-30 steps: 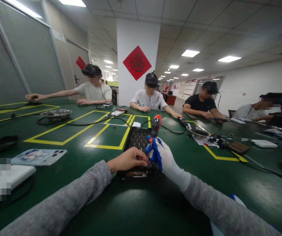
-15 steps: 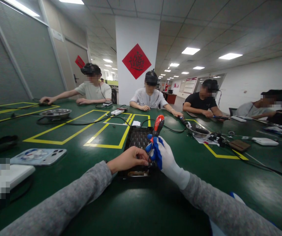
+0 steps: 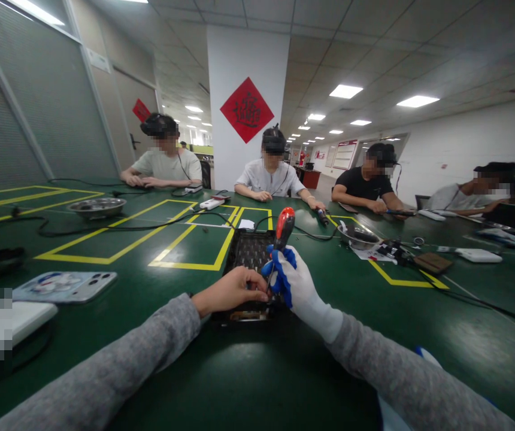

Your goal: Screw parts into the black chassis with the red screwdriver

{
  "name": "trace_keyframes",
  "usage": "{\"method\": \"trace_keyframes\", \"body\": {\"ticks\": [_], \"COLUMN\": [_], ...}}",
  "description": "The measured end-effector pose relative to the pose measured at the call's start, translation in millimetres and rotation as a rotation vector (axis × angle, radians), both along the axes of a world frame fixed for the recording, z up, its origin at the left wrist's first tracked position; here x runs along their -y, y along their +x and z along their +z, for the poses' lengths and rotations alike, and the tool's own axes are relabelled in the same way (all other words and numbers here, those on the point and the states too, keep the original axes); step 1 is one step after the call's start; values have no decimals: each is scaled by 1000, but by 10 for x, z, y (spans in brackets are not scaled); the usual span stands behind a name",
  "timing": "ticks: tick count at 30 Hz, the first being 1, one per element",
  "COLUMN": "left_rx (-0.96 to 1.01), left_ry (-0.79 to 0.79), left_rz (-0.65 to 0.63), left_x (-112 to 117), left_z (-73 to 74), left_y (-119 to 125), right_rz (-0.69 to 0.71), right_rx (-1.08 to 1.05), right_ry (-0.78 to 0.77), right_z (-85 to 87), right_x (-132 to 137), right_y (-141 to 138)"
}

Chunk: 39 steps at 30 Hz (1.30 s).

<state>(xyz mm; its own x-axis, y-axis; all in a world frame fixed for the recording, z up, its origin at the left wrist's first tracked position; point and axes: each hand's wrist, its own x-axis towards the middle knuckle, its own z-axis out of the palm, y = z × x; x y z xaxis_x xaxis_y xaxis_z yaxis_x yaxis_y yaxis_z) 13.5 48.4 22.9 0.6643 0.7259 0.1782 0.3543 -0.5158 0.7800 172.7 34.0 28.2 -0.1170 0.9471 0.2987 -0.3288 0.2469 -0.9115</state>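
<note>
My right hand [image 3: 300,281], in a white and blue glove, is closed round a screwdriver [image 3: 285,226] with a red and black handle. The handle points up and the shaft slants down to the left. Bare and closed, my left hand [image 3: 233,290] has its fingertips pinched together beside the lower shaft. Whether they hold the shaft or a small part, I cannot make out. Both hands are over a black tray-like housing [image 3: 247,246] with rows of small bright bits inside. My fingers hide the screwdriver's tip and part of the housing.
On the green table [image 3: 248,371] lie a phone [image 3: 66,286], a white device [image 3: 33,320] and a metal bowl [image 3: 97,207] at left. Another bowl [image 3: 360,239], cables and a brown wallet-like item [image 3: 433,262] are at right. Several people sit across the table.
The view has shifted slightly. My hands and the screwdriver keep nearly the same pose over the housing. The person at far left has drawn an outstretched arm back in.
</note>
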Motion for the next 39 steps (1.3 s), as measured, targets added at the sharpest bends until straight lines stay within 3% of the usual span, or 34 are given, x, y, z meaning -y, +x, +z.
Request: {"method": "trace_keyframes", "body": {"ticks": [5,11,17,23,29,35,39], "left_rx": [48,-2,23,-14,14,-18,26], "left_ry": [2,22,78,41,85,96,74], "left_rz": [-96,29,-48,2,-95,-31,-122], "left_x": [16,14,19,25,19,14,22], "left_z": [17,8,12,9,17,14,23], "left_y": [-7,5,-1,2,-25,-18,-21], "right_rz": [23,0,-2,-11,33,15,40], "right_rx": [20,-17,-16,-41,2,-35,13], "right_ry": [-23,-20,-43,-21,-34,-13,-33], "right_z": [6,5,23,29,12,13,3], "right_x": [10,15,29,29,14,13,13], "right_y": [2,7,0,0,19,7,9]}}
